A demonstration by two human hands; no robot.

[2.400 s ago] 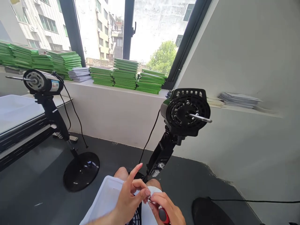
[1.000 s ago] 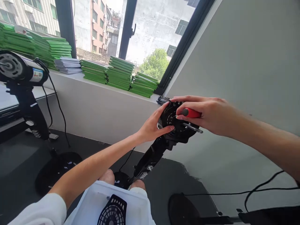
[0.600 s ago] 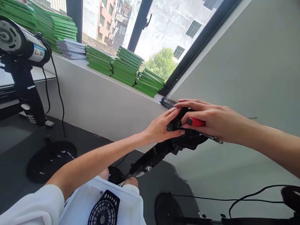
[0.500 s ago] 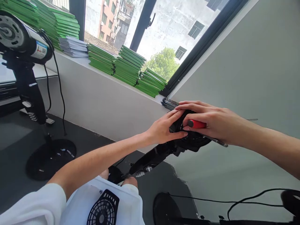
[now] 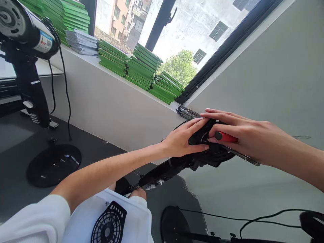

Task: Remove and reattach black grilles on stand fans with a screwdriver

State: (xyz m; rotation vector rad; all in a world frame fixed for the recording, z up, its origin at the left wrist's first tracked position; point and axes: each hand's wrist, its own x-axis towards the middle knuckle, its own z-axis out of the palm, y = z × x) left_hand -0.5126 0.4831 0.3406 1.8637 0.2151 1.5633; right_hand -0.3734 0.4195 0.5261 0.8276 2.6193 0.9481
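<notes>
A black fan head (image 5: 215, 153) on a black stand neck (image 5: 163, 172) is under both hands, its upper part mostly covered by them. My left hand (image 5: 183, 138) lies against its left side with the fingers spread, pressing on it. My right hand (image 5: 243, 135) reaches over it from the right and holds a screwdriver with a red handle (image 5: 229, 137) and black end between thumb and fingers. A slim dark metal tool (image 5: 249, 160) sticks out beneath that palm.
Another black fan stand with a bare motor (image 5: 27, 32) is at the left. Stacks of green packs (image 5: 141, 67) line the windowsill. A white tub (image 5: 136, 216) with a black slotted cover (image 5: 108, 224) is at my lap. Cables and a round base (image 5: 174, 224) lie lower right.
My right hand with the red-handled screwdriver has moved right, a little away from my left hand. My left hand has shifted slightly right. The camera view has shifted a little.
</notes>
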